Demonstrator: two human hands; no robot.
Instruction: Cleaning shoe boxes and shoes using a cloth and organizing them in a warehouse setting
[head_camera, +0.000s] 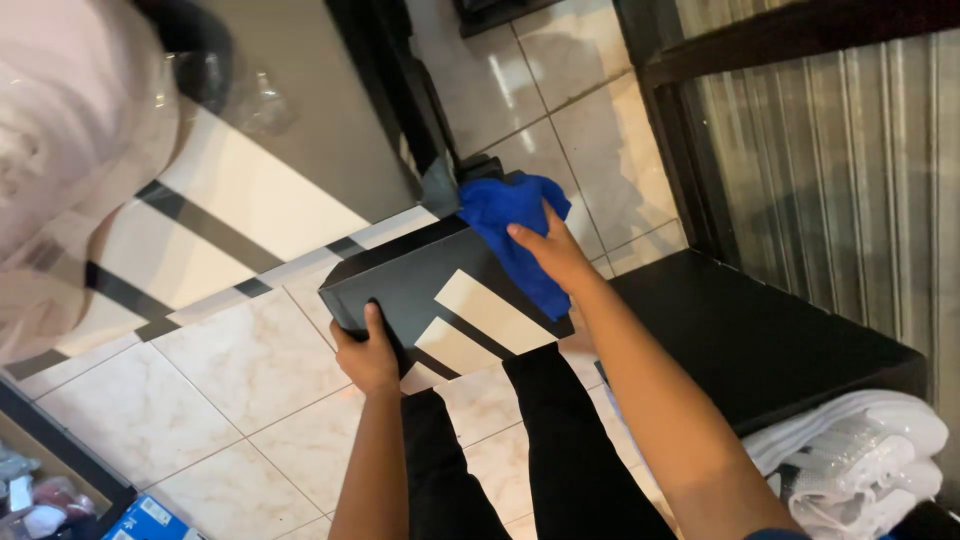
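Note:
A black shoe box (400, 285) with white stripes on its lid is held over my legs. My left hand (368, 355) grips its near left corner, thumb on top. My right hand (550, 250) presses a blue cloth (505, 215) flat against the lid at the box's far right end. The cloth bunches beyond my fingers and drapes along the box's right edge.
A black low shelf (750, 340) stands to the right, with white sneakers (860, 460) in clear wrap by its front. A large striped panel (260, 190) leans at the left. Tiled floor (240, 390) lies below. A blue box (150, 520) sits at the bottom left.

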